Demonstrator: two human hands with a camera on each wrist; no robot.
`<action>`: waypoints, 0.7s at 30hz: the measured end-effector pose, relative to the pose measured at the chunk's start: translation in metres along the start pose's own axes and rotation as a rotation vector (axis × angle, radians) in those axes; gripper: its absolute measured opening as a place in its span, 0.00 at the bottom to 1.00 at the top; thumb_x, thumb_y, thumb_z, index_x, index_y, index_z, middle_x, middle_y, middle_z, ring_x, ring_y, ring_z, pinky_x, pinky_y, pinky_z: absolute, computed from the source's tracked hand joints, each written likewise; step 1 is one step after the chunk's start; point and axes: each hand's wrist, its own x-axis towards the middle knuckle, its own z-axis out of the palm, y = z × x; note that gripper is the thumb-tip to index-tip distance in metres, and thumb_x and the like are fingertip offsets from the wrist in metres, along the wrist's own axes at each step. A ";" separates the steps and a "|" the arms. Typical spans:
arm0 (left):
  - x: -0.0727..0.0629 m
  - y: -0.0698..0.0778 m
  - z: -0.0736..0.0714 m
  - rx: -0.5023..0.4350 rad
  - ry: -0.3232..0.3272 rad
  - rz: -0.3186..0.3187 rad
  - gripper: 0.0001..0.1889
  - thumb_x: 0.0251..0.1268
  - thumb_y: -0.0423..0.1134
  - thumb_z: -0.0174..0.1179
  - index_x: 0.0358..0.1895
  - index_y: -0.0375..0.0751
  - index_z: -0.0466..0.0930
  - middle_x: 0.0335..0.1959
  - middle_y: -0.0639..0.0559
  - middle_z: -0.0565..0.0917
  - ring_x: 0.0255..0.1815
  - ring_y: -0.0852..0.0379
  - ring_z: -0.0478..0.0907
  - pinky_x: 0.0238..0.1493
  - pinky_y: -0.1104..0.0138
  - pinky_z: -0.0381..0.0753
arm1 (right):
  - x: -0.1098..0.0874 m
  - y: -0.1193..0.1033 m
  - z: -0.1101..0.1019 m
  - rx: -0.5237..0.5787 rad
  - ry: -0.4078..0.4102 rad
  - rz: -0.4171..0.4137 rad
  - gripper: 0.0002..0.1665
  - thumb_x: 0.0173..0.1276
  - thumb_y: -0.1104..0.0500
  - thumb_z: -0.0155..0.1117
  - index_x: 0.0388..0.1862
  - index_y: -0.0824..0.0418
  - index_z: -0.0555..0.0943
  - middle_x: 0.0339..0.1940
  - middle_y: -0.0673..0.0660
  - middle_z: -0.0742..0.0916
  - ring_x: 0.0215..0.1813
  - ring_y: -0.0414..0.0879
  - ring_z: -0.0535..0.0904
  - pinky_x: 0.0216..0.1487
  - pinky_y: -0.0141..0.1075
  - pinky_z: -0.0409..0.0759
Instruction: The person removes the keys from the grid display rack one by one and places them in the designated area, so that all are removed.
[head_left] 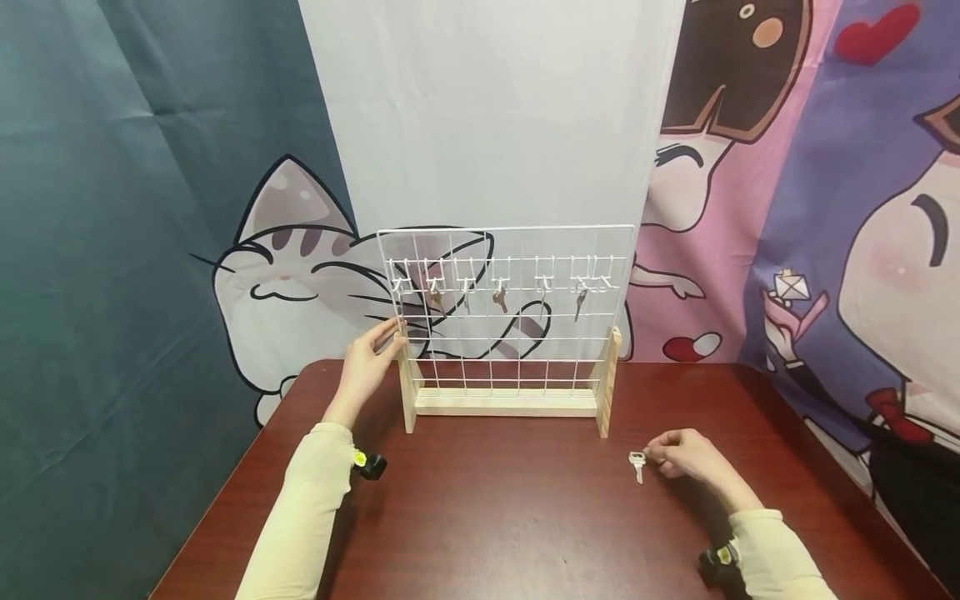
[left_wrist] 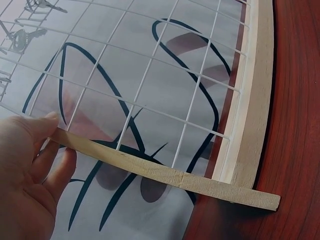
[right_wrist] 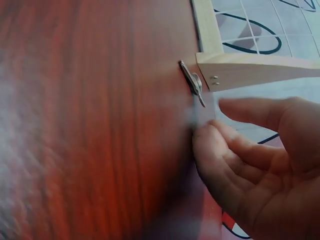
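Note:
A white wire grid rack (head_left: pixel 504 339) stands upright on the table in a pale wooden stand (head_left: pixel 506 407). At its left side my left hand (head_left: pixel 367 362) grips the upper end of the wooden upright (left_wrist: pixel 150 167), thumb on one side and fingers on the other. Right of the stand, my right hand (head_left: pixel 686 458), fingers curled, holds a silver key (head_left: pixel 637 465) at the fingertips. In the right wrist view the key (right_wrist: pixel 192 83) appears above the table in front of the stand's foot, and its contact with the fingers is blurred.
Several keys (head_left: pixel 500 296) hang from white hooks (head_left: pixel 543 282) along the rack's upper part. The reddish-brown table (head_left: pixel 510 508) extends before the stand. Behind it hangs a cartoon-printed cloth (head_left: pixel 487 108). A small black device (head_left: pixel 371 465) is worn on each wrist.

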 end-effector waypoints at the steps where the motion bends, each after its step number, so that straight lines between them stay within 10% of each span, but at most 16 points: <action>1: 0.000 0.000 0.000 -0.004 -0.003 0.000 0.25 0.73 0.41 0.63 0.70 0.40 0.74 0.61 0.48 0.82 0.64 0.49 0.77 0.62 0.58 0.78 | 0.000 -0.001 -0.003 -0.020 0.024 -0.008 0.13 0.69 0.62 0.67 0.41 0.74 0.83 0.24 0.54 0.84 0.26 0.45 0.80 0.27 0.33 0.84; 10: -0.001 -0.002 0.000 0.005 -0.008 0.006 0.25 0.73 0.42 0.62 0.70 0.40 0.74 0.62 0.47 0.82 0.64 0.48 0.77 0.62 0.58 0.78 | 0.001 -0.027 -0.036 -0.142 0.226 -0.082 0.21 0.75 0.53 0.63 0.51 0.71 0.84 0.31 0.58 0.90 0.30 0.43 0.84 0.28 0.31 0.80; 21: -0.002 0.003 -0.001 -0.023 -0.020 -0.011 0.26 0.73 0.41 0.62 0.70 0.34 0.73 0.64 0.40 0.79 0.66 0.44 0.75 0.65 0.59 0.76 | 0.004 -0.084 -0.050 0.031 0.297 -0.256 0.26 0.76 0.50 0.63 0.61 0.69 0.81 0.43 0.64 0.90 0.35 0.31 0.85 0.39 0.21 0.79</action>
